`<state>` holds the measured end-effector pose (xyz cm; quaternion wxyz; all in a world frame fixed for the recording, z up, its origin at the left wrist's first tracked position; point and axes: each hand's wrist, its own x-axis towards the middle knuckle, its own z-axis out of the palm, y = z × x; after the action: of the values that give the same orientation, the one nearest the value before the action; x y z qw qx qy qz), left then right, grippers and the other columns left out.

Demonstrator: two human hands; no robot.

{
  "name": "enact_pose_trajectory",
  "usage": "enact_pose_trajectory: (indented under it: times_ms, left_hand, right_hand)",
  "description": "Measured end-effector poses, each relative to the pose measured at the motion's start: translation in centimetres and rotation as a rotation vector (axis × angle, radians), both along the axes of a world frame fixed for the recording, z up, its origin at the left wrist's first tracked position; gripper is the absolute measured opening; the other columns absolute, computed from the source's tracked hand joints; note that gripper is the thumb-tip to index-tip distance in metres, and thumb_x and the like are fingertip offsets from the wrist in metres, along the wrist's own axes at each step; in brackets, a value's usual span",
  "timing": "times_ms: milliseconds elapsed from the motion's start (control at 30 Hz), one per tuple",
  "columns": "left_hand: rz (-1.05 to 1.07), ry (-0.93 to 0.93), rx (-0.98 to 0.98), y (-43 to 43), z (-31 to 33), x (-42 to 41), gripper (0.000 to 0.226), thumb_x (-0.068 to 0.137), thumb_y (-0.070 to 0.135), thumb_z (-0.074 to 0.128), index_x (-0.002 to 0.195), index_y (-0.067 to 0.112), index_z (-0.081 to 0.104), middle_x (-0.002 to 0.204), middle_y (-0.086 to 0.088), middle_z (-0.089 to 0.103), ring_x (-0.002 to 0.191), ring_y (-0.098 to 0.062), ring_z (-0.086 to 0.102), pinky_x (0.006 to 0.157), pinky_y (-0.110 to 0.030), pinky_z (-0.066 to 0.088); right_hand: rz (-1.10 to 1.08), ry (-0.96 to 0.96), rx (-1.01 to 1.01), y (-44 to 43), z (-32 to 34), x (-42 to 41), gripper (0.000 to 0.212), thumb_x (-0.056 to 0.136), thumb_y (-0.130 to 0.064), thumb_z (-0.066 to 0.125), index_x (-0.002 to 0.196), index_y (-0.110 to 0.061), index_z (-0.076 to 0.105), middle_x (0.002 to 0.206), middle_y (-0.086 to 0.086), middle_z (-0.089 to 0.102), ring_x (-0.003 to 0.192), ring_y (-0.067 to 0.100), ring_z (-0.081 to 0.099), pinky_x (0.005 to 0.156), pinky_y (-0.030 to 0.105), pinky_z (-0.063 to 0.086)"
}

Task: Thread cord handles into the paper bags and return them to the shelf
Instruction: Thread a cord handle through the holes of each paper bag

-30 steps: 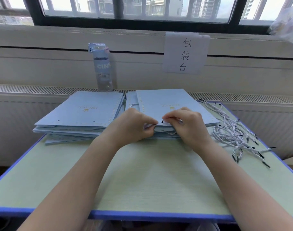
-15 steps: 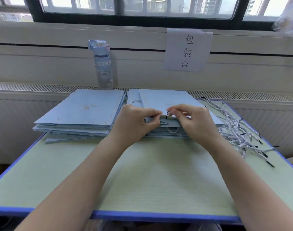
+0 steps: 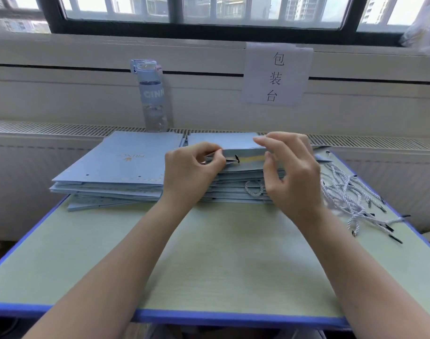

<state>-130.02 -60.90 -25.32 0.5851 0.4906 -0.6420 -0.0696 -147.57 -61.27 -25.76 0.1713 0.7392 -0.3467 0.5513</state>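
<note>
Just this side of the water bottle (image 3: 152, 94) and a little to its right, my left hand (image 3: 192, 172) pinches the raised near edge of the top bag (image 3: 223, 141) between thumb and forefinger. A black cord tip (image 3: 237, 158) pokes up at that edge, right beside that grip; whether the cord itself is caught in it I cannot tell. Further right of the bottle, my right hand (image 3: 291, 172) hovers at the same bag with fingers parted and loosely bent, gripping nothing; I cannot tell if its thumb touches the paper. That bag tops the right stack (image 3: 233, 192) of flat pale-blue paper bags, and a cord loop (image 3: 254, 188) hangs out of the stack's near side. In front of the bottle, spreading to its left, lies the left stack (image 3: 126, 167) of the same bags. Far to the bottle's right, past my right hand, loose cords (image 3: 351, 192) lie in a tangle, grey-and-white twist with black tips. Both stacks and the cords rest on the green table (image 3: 209, 253) with a blue rim; the bottle stands upright beyond its far edge. Up and to the right of the bottle, a paper sign (image 3: 276, 74) is stuck to the wall.
</note>
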Motion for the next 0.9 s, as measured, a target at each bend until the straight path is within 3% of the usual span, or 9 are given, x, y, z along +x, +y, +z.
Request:
enact_pose_trajectory:
  times_ms: [67,167,300,400,533,633,733,900]
  left_hand:
    - [0.013,0.063,0.066,0.0,0.3,0.3,0.011,0.081,0.017,0.067,0.075,0.023,0.074,0.064,0.018,0.067,0.067,-0.006,0.064,0.077,-0.032,0.053]
    - [-0.025,0.088,0.110,-0.1,0.4,0.3,0.013,0.081,0.016,0.068,0.073,0.026,0.072,0.069,0.018,0.069,0.067,-0.002,0.065,0.076,-0.030,0.054]
    - [-0.095,-0.063,0.158,-0.1,-0.3,0.1,0.008,0.080,0.015,0.068,0.073,0.018,0.070,0.078,0.011,0.071,0.068,0.000,0.065,0.075,-0.029,0.055]
    - [-0.177,-0.235,0.091,-0.3,-0.5,0.4,0.010,0.080,0.013,0.063,0.072,0.014,0.057,0.093,0.011,0.068,0.074,-0.010,0.068,0.073,-0.033,0.055]
    - [-0.236,-0.358,0.065,-0.6,-0.9,0.6,0.012,0.086,0.015,0.055,0.078,0.012,0.047,0.092,0.008,0.068,0.072,-0.027,0.065,0.068,-0.037,0.051]
    - [-0.245,-0.325,0.068,-0.7,-0.9,0.8,0.017,0.088,0.012,0.057,0.076,0.015,0.046,0.087,-0.006,0.071,0.079,-0.024,0.065,0.069,-0.028,0.048]
    - [-0.259,-0.283,0.084,-0.5,-0.7,0.7,0.018,0.088,0.005,0.058,0.077,0.013,0.048,0.089,-0.007,0.071,0.082,-0.019,0.065,0.074,-0.021,0.049]
    - [-0.199,-0.196,0.088,-0.6,-0.7,0.6,0.023,0.089,0.007,0.058,0.074,0.018,0.045,0.090,-0.003,0.071,0.084,-0.012,0.065,0.074,-0.020,0.048]
  right_hand:
    - [0.025,-0.033,-0.078,0.1,-0.1,0.2,0.021,0.084,0.007,0.056,0.098,0.000,0.070,0.092,0.010,0.066,0.087,0.025,0.058,0.084,0.024,0.046]
    - [0.037,0.010,0.011,-0.3,-0.9,0.9,0.013,0.084,-0.001,0.065,0.095,-0.001,0.072,0.085,0.008,0.067,0.079,0.023,0.059,0.081,0.018,0.043]
    - [-0.014,0.043,0.159,-1.0,-2.0,1.1,0.013,0.079,-0.010,0.069,0.089,-0.003,0.074,0.076,0.006,0.067,0.072,0.024,0.059,0.074,0.018,0.041]
    - [-0.034,0.050,0.226,-0.9,-2.0,1.1,0.013,0.074,-0.011,0.070,0.084,-0.004,0.074,0.069,0.005,0.065,0.070,0.025,0.057,0.069,0.016,0.036]
    - [-0.052,0.046,0.257,-1.1,-2.1,1.1,0.013,0.071,-0.013,0.070,0.080,-0.004,0.074,0.066,0.005,0.064,0.068,0.025,0.056,0.066,0.015,0.032]
    - [-0.050,0.012,0.241,-1.0,-2.1,1.3,0.013,0.073,-0.012,0.069,0.081,-0.005,0.075,0.067,0.004,0.065,0.068,0.025,0.058,0.067,0.012,0.032]
    - [-0.055,-0.009,0.230,-0.9,-2.0,1.4,0.009,0.073,-0.008,0.068,0.079,-0.004,0.074,0.069,0.005,0.067,0.070,0.024,0.060,0.069,0.012,0.032]
    - [-0.030,-0.094,0.280,-0.7,-1.8,1.3,0.002,0.072,-0.007,0.068,0.070,-0.006,0.067,0.070,0.004,0.064,0.071,0.021,0.059,0.068,0.016,0.039]
